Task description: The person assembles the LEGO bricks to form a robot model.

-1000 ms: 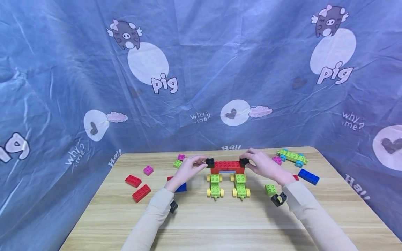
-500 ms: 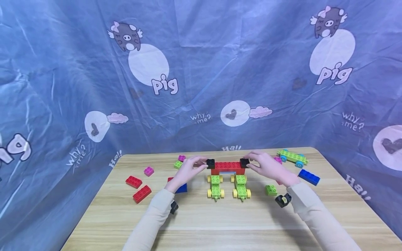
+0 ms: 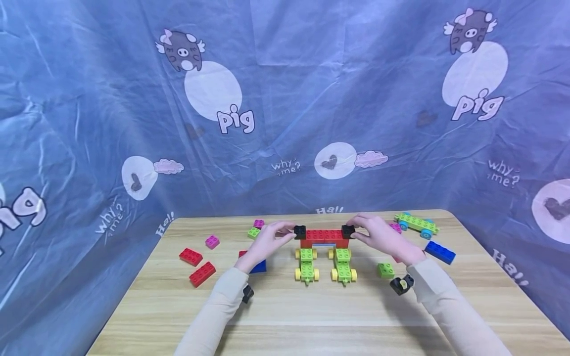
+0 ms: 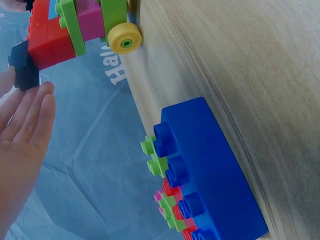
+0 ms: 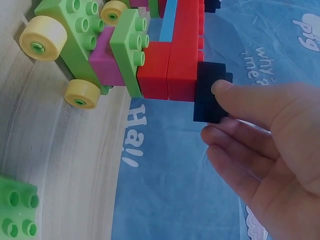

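Note:
My left hand (image 3: 268, 244) pinches a small black brick (image 3: 300, 232) between thumb and fingers at the left end of a red brick row (image 3: 324, 235). At the opposite end, my right hand (image 3: 377, 235) pinches a second black brick (image 5: 206, 92), thumb on its near side. Both black bricks overhang the row's ends at its top. Under the red row are green plates (image 5: 131, 50), purple bricks (image 5: 107, 62) and a light blue piece (image 5: 168, 20). The build stands on two lime green wheeled bases (image 3: 307, 269) with yellow wheels (image 5: 82, 93).
On the left lie red bricks (image 3: 202, 274) and a pink brick (image 3: 212, 241); a blue brick (image 4: 210, 165) sits below my left wrist. To the right are a green brick (image 3: 385, 270), a long blue brick (image 3: 440, 252) and a green car base (image 3: 416, 224) with blue wheels.

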